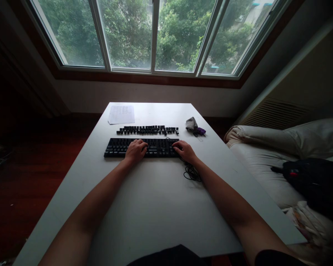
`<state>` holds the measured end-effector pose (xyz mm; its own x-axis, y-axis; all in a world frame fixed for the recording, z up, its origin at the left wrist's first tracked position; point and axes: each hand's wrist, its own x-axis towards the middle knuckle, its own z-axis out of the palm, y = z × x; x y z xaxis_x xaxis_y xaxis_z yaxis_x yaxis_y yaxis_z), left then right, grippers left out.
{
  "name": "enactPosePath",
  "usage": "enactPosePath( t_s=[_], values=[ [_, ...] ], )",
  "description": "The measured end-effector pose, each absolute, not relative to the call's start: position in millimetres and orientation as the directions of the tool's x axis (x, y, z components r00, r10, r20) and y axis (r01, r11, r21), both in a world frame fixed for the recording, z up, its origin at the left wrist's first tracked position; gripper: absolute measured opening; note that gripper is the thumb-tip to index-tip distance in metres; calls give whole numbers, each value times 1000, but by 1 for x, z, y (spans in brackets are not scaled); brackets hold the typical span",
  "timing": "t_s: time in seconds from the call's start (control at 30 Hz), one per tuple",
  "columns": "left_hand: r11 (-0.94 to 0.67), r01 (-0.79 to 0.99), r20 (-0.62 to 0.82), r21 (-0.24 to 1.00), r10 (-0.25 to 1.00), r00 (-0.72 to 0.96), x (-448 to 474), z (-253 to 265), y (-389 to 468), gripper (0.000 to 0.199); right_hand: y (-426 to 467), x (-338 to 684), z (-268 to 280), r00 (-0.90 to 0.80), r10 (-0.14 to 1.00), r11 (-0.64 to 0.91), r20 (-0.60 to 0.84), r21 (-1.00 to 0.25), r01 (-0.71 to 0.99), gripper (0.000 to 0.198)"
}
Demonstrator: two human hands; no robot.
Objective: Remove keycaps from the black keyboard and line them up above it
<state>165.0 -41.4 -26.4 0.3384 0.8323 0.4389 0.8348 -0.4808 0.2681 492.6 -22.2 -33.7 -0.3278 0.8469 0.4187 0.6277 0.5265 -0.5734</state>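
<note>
Keyboard [161, 149] lies under your left hand [135, 149], fingers [143, 145] curled, and your right hand [184, 151], fingers bent at its right end; whether either grips, I cannot tell.

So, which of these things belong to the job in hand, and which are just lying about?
Seemingly part of the job:
keyboard, with the left hand and right hand on it
small black keys, lined up behind it

Probably just lying about:
paper
grey cloth and purple bundle
dark bag on the sofa
</note>
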Motion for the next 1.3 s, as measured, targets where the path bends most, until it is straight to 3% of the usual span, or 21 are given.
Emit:
enactPosePath(
  t_s=[1.3],
  values=[
    [-472, 835, 425, 283, 842, 332, 166, -25, -42, 24, -22, 491, -34, -323, 851, 518, 413, -562, 646, 15]
  ],
)
